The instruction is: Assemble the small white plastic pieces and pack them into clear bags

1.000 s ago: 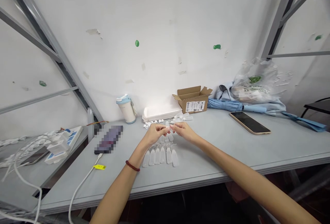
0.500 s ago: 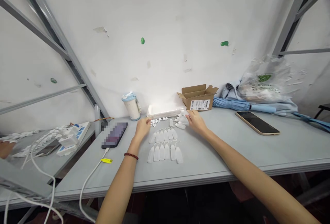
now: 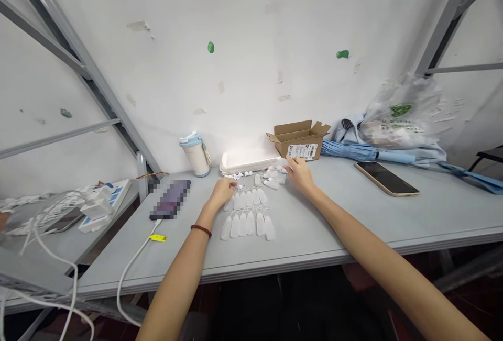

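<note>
My left hand (image 3: 223, 192) rests at the left end of the upper row of pieces, fingers pinched together; whatever they hold is hidden. Beside its fingertips are several small white cap-like pieces (image 3: 240, 175). My right hand (image 3: 301, 173) is closed, its fingertips on a translucent white tag-shaped piece (image 3: 281, 163) at the right end of a loose pile (image 3: 272, 184) of similar pieces. Two rows of these flat translucent pieces (image 3: 250, 224), with thin curved tails at their tops, lie between my forearms. Behind the pile stands a shallow white tray (image 3: 251, 165).
Along the wall stand a blue-lidded cup (image 3: 198, 157), an open cardboard box (image 3: 298, 142), a blue umbrella (image 3: 349, 150) and a plastic bag (image 3: 401, 116). Phones lie at left (image 3: 171, 199) and right (image 3: 387, 177). A white cable (image 3: 135, 273) hangs over the front edge.
My left hand has come slightly nearer, from beside the small white caps to the upper row's left end. My right hand stays by the pile. The whole view has shifted a little.
</note>
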Available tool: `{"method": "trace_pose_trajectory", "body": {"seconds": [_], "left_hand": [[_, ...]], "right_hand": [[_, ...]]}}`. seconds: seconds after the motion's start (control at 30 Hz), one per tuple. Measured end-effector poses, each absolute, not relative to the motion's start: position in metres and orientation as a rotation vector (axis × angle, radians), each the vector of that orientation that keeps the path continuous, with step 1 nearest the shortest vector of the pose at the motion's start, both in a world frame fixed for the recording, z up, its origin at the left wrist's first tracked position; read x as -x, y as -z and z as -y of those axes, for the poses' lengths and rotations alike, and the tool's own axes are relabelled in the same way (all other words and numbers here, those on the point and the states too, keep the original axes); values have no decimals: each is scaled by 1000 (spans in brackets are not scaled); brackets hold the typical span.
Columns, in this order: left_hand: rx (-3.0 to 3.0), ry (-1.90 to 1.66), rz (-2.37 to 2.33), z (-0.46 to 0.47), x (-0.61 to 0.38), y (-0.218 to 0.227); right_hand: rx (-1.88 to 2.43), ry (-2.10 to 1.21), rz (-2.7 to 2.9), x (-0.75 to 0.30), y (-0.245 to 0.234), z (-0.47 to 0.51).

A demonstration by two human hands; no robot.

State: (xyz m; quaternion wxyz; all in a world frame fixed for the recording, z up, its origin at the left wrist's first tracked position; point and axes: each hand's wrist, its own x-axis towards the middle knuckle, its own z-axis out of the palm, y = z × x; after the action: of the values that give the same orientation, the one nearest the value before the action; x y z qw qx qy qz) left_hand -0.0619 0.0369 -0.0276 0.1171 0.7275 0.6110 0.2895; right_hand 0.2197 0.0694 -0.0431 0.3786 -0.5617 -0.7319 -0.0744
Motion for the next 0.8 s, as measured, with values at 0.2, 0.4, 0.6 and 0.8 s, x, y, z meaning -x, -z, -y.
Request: {"method": "trace_pose_trajectory", "body": {"seconds": [0.2, 0.4, 0.6, 0.8], "left_hand": [[-1992, -939, -1704, -32, 57, 23], [-1976, -951, -1605, -31, 50, 24], [-2047, -901, -1617, -33, 47, 27], [-2073, -932, -1682, -35, 46, 25]], "right_hand": [[1416, 117, 1954, -219, 44, -68], [1213, 38, 1984, -206, 32, -48], [866, -192, 2355, -180, 23, -17], [912, -108, 2508, -173, 27, -10]]}}
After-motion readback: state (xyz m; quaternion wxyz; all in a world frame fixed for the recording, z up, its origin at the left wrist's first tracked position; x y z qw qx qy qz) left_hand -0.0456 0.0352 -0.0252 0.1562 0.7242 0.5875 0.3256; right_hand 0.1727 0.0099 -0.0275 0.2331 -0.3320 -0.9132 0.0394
